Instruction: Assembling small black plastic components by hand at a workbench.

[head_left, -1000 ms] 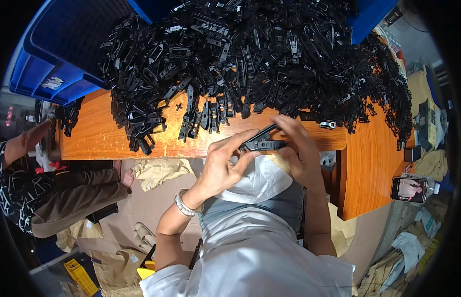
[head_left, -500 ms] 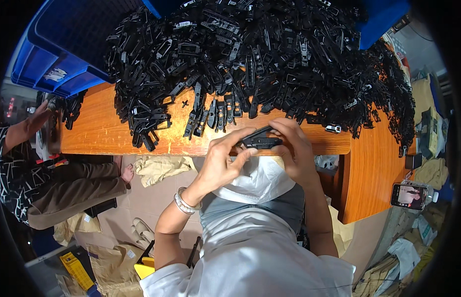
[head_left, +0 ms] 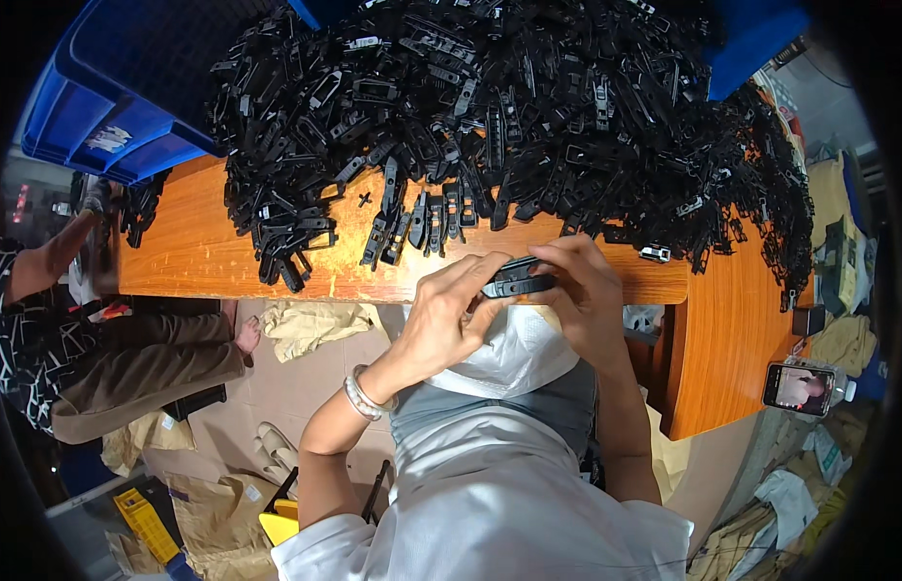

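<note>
Black clip (head_left: pixel 518 277) in both our hands.
Left hand (head_left: pixel 449 315) and right hand (head_left: pixel 582 290) pinch it with closed fingers; a big pile (head_left: pixel 528 116) waits on the bench (head_left: pixel 209 252).

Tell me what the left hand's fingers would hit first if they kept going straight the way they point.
The left hand points up and right, its fingers already on the black plastic part held with the right hand. That part comes first; past it, probably the heap of black parts on the wooden table.

Black plastic clip (head_left: pixel 518 278) between both hands (head_left: pixel 514 300)
</note>
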Action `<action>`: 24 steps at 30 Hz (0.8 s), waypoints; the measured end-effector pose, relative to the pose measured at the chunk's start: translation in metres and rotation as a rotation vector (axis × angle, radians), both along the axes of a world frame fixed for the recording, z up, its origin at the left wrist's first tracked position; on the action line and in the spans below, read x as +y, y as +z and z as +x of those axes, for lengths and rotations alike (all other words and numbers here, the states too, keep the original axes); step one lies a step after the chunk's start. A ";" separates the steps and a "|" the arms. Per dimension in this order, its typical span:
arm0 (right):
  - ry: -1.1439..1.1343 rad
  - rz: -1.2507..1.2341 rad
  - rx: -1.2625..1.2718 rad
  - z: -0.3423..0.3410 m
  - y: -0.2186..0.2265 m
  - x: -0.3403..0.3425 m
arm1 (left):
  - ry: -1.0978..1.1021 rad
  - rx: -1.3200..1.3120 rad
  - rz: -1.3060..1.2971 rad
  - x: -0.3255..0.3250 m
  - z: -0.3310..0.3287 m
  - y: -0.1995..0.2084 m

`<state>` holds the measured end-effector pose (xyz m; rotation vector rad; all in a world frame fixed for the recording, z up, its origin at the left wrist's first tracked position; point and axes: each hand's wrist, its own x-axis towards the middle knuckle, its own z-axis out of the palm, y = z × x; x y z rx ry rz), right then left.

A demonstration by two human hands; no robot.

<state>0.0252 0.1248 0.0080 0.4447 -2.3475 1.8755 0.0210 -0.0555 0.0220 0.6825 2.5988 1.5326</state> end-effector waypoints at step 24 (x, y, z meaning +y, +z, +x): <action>0.216 0.063 -0.272 0.019 -0.008 -0.003 | 0.556 0.238 -0.301 -0.086 -0.052 -0.010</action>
